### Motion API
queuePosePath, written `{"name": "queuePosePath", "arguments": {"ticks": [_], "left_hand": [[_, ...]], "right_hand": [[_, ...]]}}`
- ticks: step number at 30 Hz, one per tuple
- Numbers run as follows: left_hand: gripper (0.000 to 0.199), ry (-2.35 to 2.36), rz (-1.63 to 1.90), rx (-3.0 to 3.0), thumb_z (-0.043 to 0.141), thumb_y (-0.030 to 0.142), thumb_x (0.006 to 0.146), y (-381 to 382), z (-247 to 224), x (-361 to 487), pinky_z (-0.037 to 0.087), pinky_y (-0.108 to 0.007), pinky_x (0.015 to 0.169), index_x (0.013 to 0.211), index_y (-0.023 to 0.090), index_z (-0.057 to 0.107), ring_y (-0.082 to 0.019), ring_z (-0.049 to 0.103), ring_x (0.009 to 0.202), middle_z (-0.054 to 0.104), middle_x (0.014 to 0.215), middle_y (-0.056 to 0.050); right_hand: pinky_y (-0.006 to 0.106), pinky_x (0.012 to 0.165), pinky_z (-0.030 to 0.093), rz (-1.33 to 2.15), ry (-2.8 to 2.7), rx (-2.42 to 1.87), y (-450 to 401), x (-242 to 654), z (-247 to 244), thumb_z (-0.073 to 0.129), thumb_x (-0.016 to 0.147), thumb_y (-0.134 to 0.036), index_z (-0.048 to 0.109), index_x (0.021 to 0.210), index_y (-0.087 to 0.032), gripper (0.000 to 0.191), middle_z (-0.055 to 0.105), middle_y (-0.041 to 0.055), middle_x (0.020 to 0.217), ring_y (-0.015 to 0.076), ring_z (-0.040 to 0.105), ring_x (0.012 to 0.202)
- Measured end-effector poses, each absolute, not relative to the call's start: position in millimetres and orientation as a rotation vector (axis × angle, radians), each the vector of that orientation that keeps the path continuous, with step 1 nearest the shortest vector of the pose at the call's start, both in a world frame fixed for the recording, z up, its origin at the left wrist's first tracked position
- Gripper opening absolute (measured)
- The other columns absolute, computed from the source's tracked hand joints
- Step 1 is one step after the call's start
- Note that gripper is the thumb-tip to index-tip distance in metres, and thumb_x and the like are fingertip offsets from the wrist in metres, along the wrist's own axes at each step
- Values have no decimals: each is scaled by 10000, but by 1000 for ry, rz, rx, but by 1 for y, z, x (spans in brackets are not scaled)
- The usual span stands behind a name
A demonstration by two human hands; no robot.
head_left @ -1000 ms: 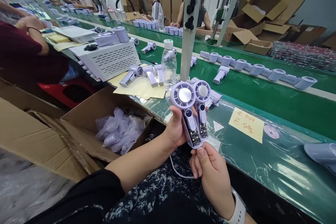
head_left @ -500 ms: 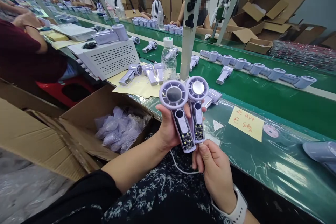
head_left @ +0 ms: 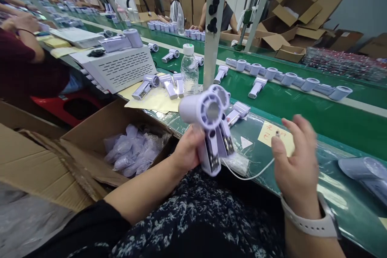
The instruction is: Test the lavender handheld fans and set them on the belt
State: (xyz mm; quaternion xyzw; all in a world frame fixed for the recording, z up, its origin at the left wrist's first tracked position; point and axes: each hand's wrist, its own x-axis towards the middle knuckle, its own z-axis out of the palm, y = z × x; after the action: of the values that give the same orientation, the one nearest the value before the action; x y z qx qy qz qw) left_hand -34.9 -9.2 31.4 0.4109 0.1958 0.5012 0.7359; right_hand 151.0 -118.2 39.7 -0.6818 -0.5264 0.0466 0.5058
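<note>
My left hand (head_left: 190,145) is closed round the handles of two lavender handheld fans. The nearer fan (head_left: 211,111) tilts with its round head towards the right, and its handle has a dark see-through face with a circuit board. Behind it the second fan (head_left: 222,94) is partly hidden. Off to the right, my right hand (head_left: 298,165) is raised over the table edge, somewhat blurred. A white cable (head_left: 250,178) runs up to it, and the small plug end shows at the thumb tip; the other fingers are spread. That wrist wears a pale watch.
A carton (head_left: 90,145) with bagged lavender parts stands at left. Several fans lie round a clear bottle (head_left: 190,68) and on the green conveyor (head_left: 281,105). A yellow note (head_left: 269,131), a metal post (head_left: 211,48) and a white vented box (head_left: 121,68) are close by. Co-workers sit beyond.
My right hand has moved away from the fans' lower ends to the right, drawing the white cable along. The two fans in my left hand have turned and tilted.
</note>
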Motion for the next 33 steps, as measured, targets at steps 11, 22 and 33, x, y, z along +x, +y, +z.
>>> {"name": "queuePosePath", "arguments": {"ticks": [11,22,33], "left_hand": [[465,512,822,890,762,638,804,-11,12,-53,583,-345,793,951,205,682,-177,633,809,674,894,-41],[416,200,697,1036,814,329,820,-29,14,-39,545,-275,654,1103,214,532,-127,633,732,593,912,6],[424,267,651,1038,805,343,840,-28,4,-39,559,-288,693,1108,171,525,-135,664,730,630,885,-10]], "right_hand": [[348,691,580,1029,-998,-1115,-122,124,9,804,865,-432,638,1121,-285,338,650,5,862,193,631,718],[283,684,575,1129,-954,-931,-135,126,9,650,997,-385,656,1168,-250,218,662,38,1008,154,632,780],[264,731,570,1275,-693,-891,-128,120,-1,782,894,-382,673,1215,-247,365,688,30,1016,158,643,826]]}}
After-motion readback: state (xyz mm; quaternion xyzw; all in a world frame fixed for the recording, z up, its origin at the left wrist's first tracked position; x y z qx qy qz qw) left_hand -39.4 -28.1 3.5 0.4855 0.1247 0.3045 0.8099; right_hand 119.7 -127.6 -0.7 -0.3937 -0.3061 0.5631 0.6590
